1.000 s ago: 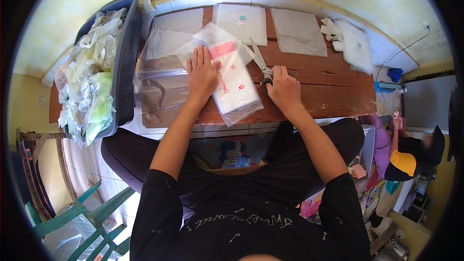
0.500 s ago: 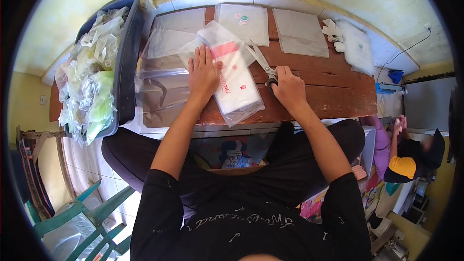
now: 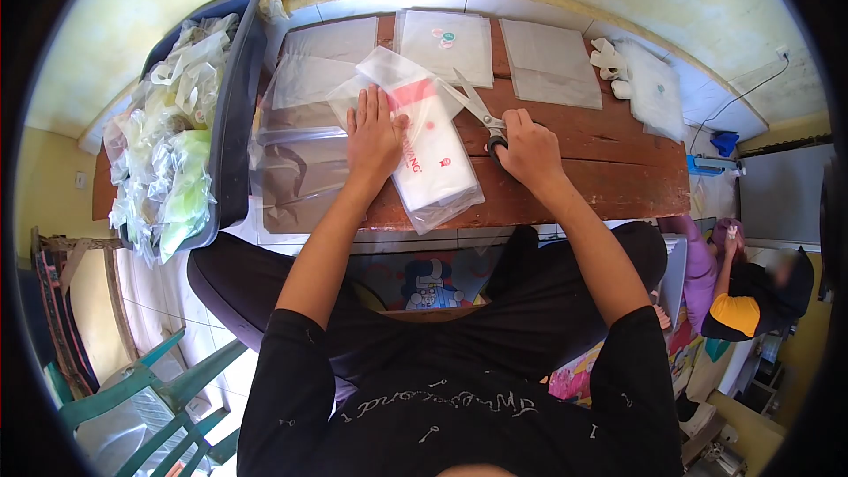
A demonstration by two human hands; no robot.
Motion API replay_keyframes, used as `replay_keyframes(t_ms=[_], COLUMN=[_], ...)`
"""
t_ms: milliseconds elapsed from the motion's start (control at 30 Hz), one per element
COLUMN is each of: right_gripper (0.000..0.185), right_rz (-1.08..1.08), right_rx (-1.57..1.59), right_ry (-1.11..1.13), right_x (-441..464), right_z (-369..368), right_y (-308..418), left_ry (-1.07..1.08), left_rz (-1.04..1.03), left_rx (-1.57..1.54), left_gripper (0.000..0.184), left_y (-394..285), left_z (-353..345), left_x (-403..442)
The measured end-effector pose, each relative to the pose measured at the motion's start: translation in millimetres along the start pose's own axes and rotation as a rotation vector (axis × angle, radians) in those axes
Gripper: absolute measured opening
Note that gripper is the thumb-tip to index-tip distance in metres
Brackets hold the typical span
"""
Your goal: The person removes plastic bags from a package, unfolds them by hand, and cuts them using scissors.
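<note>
My left hand [image 3: 374, 137] lies flat with its fingers stretched out, pressing on clear plastic sheets beside a white plastic packet [image 3: 431, 159] with red print. The packet rests at an angle near the table's front edge. Fingers of my right hand [image 3: 527, 150] are wrapped round the dark handles of a pair of scissors [image 3: 479, 108]. The scissors' blades are parted and point up and left, beside the packet's upper right side. A clear plastic bag [image 3: 389, 66] sticks out above the red band of the packet.
A dark bin [image 3: 237, 124] of crumpled plastic bags stands at the left. Flat clear bags [image 3: 548, 62] lie along the back of the wooden table [image 3: 609, 181], with a white bundle [image 3: 652, 84] at the right. Another person [image 3: 738, 300] sits at the far right beyond a blue object.
Both hands stay in nearly the same place. The scissors' blades are parted wider than half a second ago. At the right, the other person's hands have moved slightly.
</note>
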State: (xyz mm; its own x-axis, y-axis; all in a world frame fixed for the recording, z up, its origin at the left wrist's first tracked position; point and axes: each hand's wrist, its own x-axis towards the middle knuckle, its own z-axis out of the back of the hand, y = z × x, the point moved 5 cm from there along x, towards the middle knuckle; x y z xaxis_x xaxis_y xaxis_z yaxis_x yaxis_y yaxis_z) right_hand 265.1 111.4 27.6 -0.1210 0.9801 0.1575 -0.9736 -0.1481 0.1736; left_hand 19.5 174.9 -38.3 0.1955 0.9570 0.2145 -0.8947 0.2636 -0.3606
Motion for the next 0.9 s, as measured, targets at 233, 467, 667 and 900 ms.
replay_keyframes(t_ms=[233,467,667,900], right_gripper=[0.041,0.042,0.042,0.036], right_rz=[0.011,-0.004,-0.001,0.022], right_rx=[0.028,0.004,0.013,-0.031], right_ry=[-0.018,-0.005,-0.005,-0.011], right_x=[-3,-7,-10,-10], right_z=[4,8,10,13], right_y=[-5,-6,-8,-1], left_ry=[0.014,-0.009,0.001,-0.012], left_rz=[-0.004,-0.009,-0.003,-0.012], left_rx=[0.020,0.009,-0.003,0.000], left_gripper=[0.066,0.065,0.066,0.066], left_y=[1,0,-1,-1], left_z=[0,0,2,1], left_x=[-1,-1,-1,-1])
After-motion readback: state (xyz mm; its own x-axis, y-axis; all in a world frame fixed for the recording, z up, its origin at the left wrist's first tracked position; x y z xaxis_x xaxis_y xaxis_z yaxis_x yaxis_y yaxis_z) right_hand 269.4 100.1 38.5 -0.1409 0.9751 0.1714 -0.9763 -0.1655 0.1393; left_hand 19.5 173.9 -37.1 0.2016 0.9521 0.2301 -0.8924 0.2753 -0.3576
